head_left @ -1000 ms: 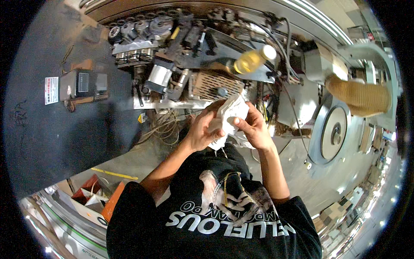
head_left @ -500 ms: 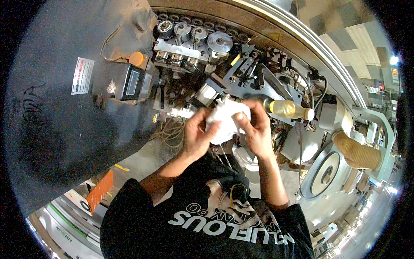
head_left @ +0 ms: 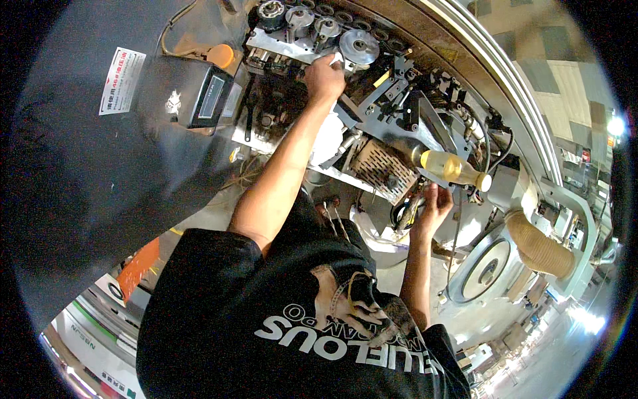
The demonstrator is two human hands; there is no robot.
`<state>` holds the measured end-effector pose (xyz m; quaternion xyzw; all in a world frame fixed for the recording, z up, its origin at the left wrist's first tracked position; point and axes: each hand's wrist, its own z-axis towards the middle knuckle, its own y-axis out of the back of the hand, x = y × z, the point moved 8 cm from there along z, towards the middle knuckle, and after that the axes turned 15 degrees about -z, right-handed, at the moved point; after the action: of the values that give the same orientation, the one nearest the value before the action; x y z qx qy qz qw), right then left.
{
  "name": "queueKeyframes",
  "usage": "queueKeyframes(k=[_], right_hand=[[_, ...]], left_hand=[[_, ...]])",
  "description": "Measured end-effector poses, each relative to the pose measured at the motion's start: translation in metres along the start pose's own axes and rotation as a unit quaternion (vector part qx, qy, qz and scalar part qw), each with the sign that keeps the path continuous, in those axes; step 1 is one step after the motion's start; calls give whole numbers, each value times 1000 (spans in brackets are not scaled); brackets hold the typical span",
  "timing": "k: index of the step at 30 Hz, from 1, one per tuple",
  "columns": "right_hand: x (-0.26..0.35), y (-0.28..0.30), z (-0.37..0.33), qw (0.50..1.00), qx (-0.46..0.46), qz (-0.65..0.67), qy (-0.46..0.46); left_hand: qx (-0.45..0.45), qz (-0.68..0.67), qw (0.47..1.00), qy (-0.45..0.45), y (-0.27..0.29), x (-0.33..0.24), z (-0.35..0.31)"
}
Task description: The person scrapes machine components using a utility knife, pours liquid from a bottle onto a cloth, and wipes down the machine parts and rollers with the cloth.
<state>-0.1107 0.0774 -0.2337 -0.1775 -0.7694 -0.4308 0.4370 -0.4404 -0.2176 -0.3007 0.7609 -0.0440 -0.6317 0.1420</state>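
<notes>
My left hand (head_left: 324, 81) reaches to the row of metal rollers (head_left: 327, 30) at the machine's far side. Its fingers are closed on a small white wad (head_left: 337, 60), cloth or paper, against the metal block beside a shiny round disc (head_left: 359, 46). Under my left forearm a larger white bundle (head_left: 327, 141) rests on the machine, partly hidden by the arm. At the machine's near right edge is my right hand (head_left: 434, 207), its fingers loosely bent and apart, with nothing visible in them. Just above it lies a clear bottle of yellow liquid (head_left: 452, 167) with a white cap.
A slotted metal plate (head_left: 384, 166) sits mid-machine, right of the white bundle. To the left are a dark box with an orange cap (head_left: 220, 56) and a big dark panel (head_left: 73, 173). A ribbed tan hose (head_left: 539, 245) and a round wheel (head_left: 488, 269) stand at right.
Both hands held the white bundle together; now it lies on the machine. My left hand has moved up to the rollers with a small white wad; my right hand has moved right and down.
</notes>
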Motion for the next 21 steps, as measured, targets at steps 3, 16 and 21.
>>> queueKeyframes(k=[3, 16, 21], right_hand=[[9, 15, 17, 997, -56, -40, 31], [19, -17, 42, 998, -33, 16, 56], [25, -24, 41, 997, -31, 7, 72]], left_hand=[[52, 28, 997, 52, -16, 10, -10], [57, -52, 996, 40, -24, 36, 9], [68, -76, 992, 79, -24, 43, 8]])
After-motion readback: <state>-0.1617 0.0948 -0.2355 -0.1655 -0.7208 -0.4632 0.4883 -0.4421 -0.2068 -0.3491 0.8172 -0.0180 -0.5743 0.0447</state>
